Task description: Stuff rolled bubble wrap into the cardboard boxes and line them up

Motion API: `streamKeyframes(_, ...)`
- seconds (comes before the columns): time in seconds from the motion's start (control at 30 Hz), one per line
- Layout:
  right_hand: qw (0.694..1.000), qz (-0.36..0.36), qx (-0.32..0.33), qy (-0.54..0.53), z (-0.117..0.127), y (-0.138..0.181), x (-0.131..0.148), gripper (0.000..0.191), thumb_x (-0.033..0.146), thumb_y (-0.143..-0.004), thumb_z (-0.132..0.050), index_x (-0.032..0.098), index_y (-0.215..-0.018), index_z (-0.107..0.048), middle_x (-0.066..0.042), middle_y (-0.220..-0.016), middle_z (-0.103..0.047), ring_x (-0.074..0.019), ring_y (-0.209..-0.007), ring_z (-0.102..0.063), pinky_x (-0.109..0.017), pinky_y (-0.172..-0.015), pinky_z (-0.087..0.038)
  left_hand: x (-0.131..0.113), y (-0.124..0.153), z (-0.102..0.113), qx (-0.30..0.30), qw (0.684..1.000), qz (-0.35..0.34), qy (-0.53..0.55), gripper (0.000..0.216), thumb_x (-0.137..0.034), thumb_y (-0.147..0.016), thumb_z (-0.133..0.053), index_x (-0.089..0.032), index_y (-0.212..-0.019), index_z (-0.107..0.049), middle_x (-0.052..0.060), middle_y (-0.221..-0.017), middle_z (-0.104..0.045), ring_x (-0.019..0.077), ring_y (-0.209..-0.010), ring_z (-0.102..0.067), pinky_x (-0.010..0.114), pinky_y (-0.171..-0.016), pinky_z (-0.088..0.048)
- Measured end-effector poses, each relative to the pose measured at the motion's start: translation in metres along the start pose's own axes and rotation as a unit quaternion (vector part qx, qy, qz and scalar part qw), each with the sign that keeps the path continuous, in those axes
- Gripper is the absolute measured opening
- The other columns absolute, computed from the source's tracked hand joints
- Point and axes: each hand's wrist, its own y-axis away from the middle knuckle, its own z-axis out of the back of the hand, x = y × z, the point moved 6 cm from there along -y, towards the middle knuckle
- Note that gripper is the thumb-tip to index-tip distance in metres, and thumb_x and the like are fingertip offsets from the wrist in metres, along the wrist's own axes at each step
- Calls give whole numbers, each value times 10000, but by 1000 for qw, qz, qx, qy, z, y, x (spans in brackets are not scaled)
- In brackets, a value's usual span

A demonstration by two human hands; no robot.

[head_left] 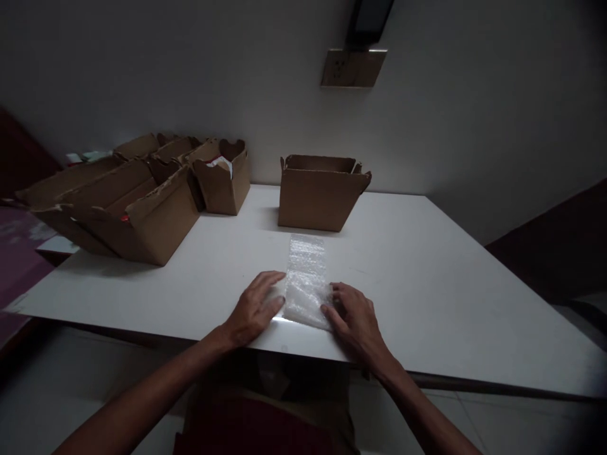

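A strip of clear bubble wrap (307,278) lies on the white table in front of me, its near part thicker and apparently folded over. My left hand (253,309) grips the left edge of the near part, thumb and fingers curved around it. On the opposite side, my right hand (355,316) holds the right edge, with the thumb on top and the fingers bent beside it. Whether anything is wrapped inside cannot be made out. Just beyond the strip's far end stands a brown cardboard box (310,199) with an open top.
Several open cardboard boxes (165,218) stand close together at the table's left; one smaller box (227,183) holds something white and red. The white table (427,284) runs back to a grey wall, where a socket plate (353,68) is mounted under a dark device (370,22).
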Motion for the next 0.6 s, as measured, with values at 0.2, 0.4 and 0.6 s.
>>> streamKeyframes(0.2,998,48,-47,20,16,11,4,488,416,-914,-558,237,-1363,-494,-147,-1341,-600,-328,-1230,-556,-528,-977,-441,-14,5,-34,94,973,-127,-166,422,-217,-774,-638,-208,-1196,-619,125,-1283,-607,301,-1239,-519,523,-1049,-405)
streamKeyframes(0.4,987,148,55,16,14,22,32,421,350,-872,-627,258,-1282,-602,-112,-1373,-596,-310,-1263,-535,-499,-968,-461,-4,2,-43,81,963,-117,-229,258,-131,-790,-580,-197,-1028,-654,81,-1019,-630,244,-995,-557,430,-895,-469)
streamKeyframes(0.6,988,141,48,-38,10,12,38,230,211,-946,-512,270,-1069,-697,-56,-1051,-751,-252,-1031,-663,-448,-858,-514,-19,7,-37,20,972,-143,-183,131,-125,-813,-537,-178,-853,-650,87,-949,-658,226,-939,-585,403,-864,-469)
